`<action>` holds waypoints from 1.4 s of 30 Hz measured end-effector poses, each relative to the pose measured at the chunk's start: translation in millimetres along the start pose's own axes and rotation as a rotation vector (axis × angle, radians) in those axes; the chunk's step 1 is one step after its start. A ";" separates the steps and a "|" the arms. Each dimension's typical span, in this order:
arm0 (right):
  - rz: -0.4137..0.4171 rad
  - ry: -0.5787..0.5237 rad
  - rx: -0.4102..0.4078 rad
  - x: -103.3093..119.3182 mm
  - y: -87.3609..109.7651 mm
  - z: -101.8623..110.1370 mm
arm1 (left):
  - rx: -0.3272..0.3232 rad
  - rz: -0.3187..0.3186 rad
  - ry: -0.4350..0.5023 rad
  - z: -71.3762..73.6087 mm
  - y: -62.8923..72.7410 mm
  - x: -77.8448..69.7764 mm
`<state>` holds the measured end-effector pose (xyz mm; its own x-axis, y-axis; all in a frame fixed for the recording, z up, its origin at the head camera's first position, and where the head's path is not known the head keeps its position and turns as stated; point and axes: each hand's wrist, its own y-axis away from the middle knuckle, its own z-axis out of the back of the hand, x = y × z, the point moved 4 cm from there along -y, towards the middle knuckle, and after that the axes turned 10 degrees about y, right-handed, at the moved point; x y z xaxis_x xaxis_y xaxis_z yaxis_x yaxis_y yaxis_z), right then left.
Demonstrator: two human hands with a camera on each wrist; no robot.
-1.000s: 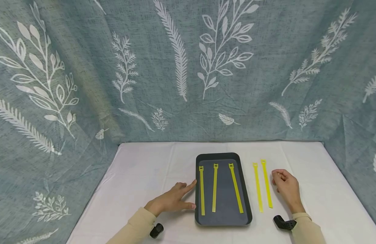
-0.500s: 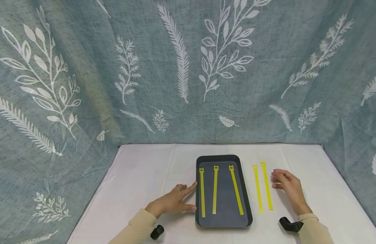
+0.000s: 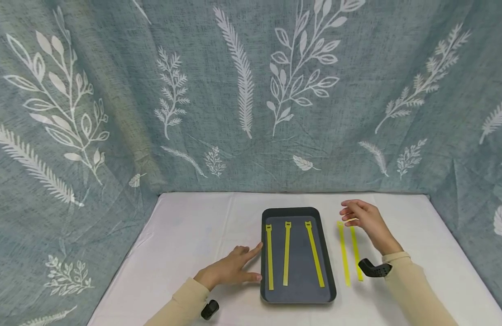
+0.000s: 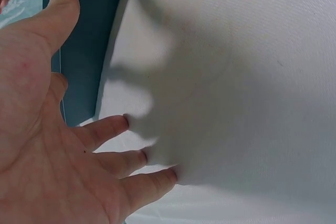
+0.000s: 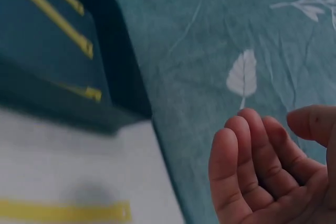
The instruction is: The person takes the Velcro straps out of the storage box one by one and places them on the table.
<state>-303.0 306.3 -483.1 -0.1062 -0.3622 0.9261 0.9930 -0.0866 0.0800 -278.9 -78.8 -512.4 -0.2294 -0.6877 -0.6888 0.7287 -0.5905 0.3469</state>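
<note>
A dark grey tray (image 3: 300, 292) lies on the table, holding three yellow cable straps (image 3: 287, 253) with slotted heads. My left hand (image 3: 229, 268) is at its left side; thumb and index fingertips touch the rim, while the other fingertips reach toward the white cloth in the left wrist view. To the right of the tray are two more yellow straps, the nearer one (image 3: 344, 258) and the farther one (image 3: 356, 254). Over their slotted ends hovers my right hand (image 3: 366, 222), partly covering the farther strap's head. Its fingers (image 5: 262, 166) are loosely bent, thumb apart, nothing between them.
White cloth (image 3: 185, 235) covers the table. Behind it and at both sides hangs a blue-green curtain (image 3: 251, 167) with white leaf prints. Each wrist wears a black device, one at the left wrist (image 3: 210, 309) and one at the right wrist (image 3: 375, 269).
My right hand has moved forward and to the left, from beside the two loose straps to above their slotted ends, and its fingers have loosened. The left hand stays at the tray.
</note>
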 end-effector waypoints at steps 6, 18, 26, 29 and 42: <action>0.023 -0.039 0.099 21.3 -16.2 -39.6 | 0.001 0.012 -0.005 1.7 0.7 -0.2; -0.032 -0.087 0.292 29.2 -18.8 -121.3 | 0.002 0.010 -0.022 2.8 1.4 -2.3; -0.057 -0.102 0.351 24.8 -11.8 -153.4 | -0.003 0.011 -0.029 3.4 1.5 -2.2; -0.039 -0.104 0.370 25.7 -11.6 -155.2 | -0.004 0.018 -0.035 3.0 1.2 -1.8; -0.061 -0.230 0.562 21.1 1.0 -174.8 | 0.011 0.009 -0.044 2.0 -1.3 1.7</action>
<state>-313.2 136.4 -527.9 -0.2123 -0.1563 0.9646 0.8673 0.4247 0.2597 -281.5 -80.1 -512.7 -0.2516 -0.7105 -0.6571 0.7235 -0.5891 0.3599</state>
